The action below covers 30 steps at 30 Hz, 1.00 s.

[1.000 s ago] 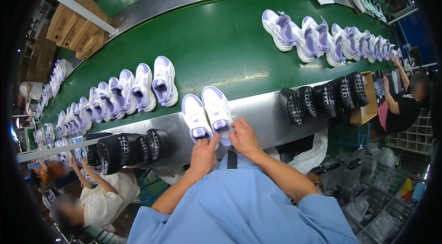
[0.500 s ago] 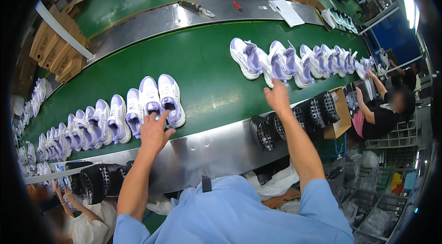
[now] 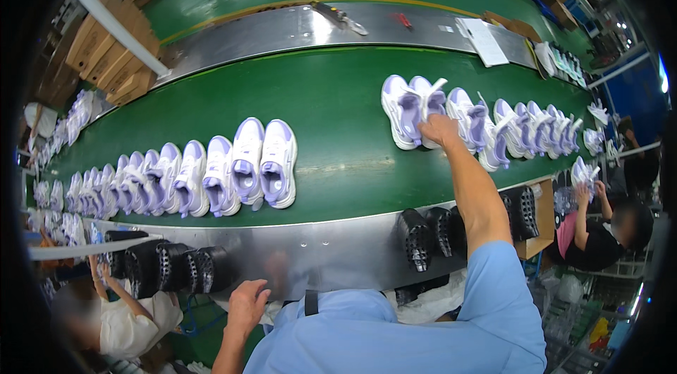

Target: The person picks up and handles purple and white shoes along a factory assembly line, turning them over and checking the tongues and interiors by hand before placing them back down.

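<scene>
White-and-lilac sneakers stand in rows on the green conveyor belt (image 3: pixel 338 113). At the right row's left end, my right hand (image 3: pixel 440 130) has its fingers closed at the heel of a sneaker (image 3: pixel 427 97) with its tongue pulled up; the fingertips are partly hidden. Another sneaker (image 3: pixel 399 113) stands close on its left. My left hand (image 3: pixel 247 305) is low, near my body at the metal edge, empty, with loosely bent fingers. Nearest beyond it is the left row's last pair, including a sneaker (image 3: pixel 278 155) with its toe pointing away.
Black shoe forms (image 3: pixel 173 267) lie on the near metal ledge, with more forms (image 3: pixel 414 236) at right. A cardboard box (image 3: pixel 541 222) stands there. Co-workers (image 3: pixel 599 226) work at both sides. On the far ledge lie a tool (image 3: pixel 338 17) and white papers (image 3: pixel 483 41).
My left hand has left the left row's end pair and drawn back toward my body. My right hand has moved onto a sneaker in the right row, where two sneakers now stand closer together.
</scene>
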Motion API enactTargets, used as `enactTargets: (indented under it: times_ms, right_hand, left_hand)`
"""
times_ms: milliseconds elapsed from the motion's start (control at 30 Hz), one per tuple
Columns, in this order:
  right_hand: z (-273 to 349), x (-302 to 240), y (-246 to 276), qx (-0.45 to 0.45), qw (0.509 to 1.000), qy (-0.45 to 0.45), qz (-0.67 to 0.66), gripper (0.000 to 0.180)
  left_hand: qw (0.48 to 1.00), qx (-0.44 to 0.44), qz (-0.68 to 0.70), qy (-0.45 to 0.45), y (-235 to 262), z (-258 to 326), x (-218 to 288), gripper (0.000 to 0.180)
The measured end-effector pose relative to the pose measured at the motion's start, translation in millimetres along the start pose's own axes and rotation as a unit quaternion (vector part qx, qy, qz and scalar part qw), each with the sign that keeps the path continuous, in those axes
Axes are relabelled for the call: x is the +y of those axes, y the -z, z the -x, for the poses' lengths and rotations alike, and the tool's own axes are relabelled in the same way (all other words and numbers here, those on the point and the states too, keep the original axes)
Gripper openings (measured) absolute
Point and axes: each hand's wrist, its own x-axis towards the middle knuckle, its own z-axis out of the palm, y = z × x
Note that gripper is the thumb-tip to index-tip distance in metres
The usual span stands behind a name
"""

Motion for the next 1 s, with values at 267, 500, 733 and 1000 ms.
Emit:
enactTargets:
  times_ms: [267,500,733,1000]
  right_hand:
    - [48.1,-90.0,19.4,0.022,0.996,-0.063,-0.066,0.032]
    - [271.4,-181.7,-31.4,-0.027,0.994,0.059,-0.090,0.025]
    - [380.4,-239.7,-98.2,0.128,0.962,0.134,-0.202,0.018]
    - [369.4,-214.3,-95.2,0.186,0.913,0.000,-0.362,0.031]
  left_hand:
    - [0.984,0.008,-0.005,-0.176,-9.6,-37.4,56.7,0.028]
    - [0.975,0.058,0.052,-0.207,-16.7,-66.8,64.6,0.058]
    - [0.938,0.044,-0.044,-0.340,-27.0,-79.1,99.3,0.083]
    - [0.962,0.005,-0.060,-0.268,-103.7,-146.6,84.4,0.034]
